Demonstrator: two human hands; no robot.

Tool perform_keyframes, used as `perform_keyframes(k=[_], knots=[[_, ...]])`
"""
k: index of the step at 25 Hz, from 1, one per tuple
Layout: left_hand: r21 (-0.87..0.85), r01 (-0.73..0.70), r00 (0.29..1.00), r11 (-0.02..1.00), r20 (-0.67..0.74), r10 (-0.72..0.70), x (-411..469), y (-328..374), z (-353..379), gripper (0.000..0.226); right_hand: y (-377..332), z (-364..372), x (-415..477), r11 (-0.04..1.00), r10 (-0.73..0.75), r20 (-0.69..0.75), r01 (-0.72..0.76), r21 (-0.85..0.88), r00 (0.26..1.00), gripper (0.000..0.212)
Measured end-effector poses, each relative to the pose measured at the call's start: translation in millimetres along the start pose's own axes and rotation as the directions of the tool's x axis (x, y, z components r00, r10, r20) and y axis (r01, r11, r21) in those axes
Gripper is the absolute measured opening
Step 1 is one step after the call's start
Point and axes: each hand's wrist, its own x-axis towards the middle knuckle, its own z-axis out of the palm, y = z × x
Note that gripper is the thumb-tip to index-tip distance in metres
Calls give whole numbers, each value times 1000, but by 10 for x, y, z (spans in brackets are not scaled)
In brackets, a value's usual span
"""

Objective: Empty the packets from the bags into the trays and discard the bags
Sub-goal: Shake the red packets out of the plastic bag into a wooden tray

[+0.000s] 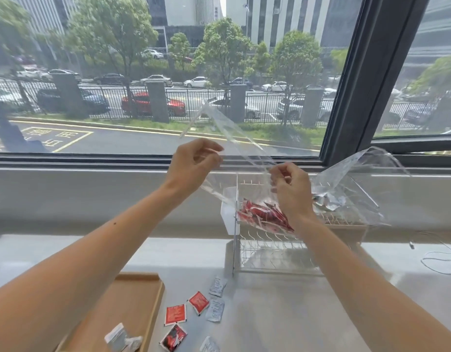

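Note:
I hold a clear plastic bag (220, 128) up in front of the window. My left hand (194, 162) pinches its left edge and my right hand (291, 189) pinches its lower right part. The bag hangs over the upper tier of a white wire rack (275, 252), where a pile of red packets (263, 214) lies in the bag's lower end. A second clear bag (356, 174) with silver packets (328, 200) sits on the rack's right side. Loose red packets (175, 315) and silver packets (215, 309) lie on the counter in front.
A tan cardboard tray (133, 301) lies at the front left with a white packet (117, 337) on it. A thin white cable (440, 260) curls at the right. The window sill and dark frame (351, 80) stand behind the rack.

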Motion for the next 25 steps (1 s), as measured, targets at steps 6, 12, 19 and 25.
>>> perform_keyframes(k=[6,12,19,25], knots=[[-32,31,997,999,76,-29,-709,113,-705,29,-345,381,-852,1000,-4,-65,4,3,998,11],[35,98,994,995,37,-99,-1610,194,-1573,41,-607,1045,-1896,999,15,18,-14,-32,1000,13],[101,484,872,869,-134,-470,-2527,40,-2672,53,-711,1976,-3128,998,18,164,-9,-57,986,14],[-117,656,722,746,-194,-665,-2794,-138,-3343,25,-854,2440,-3826,995,-29,257,52,-83,966,12]])
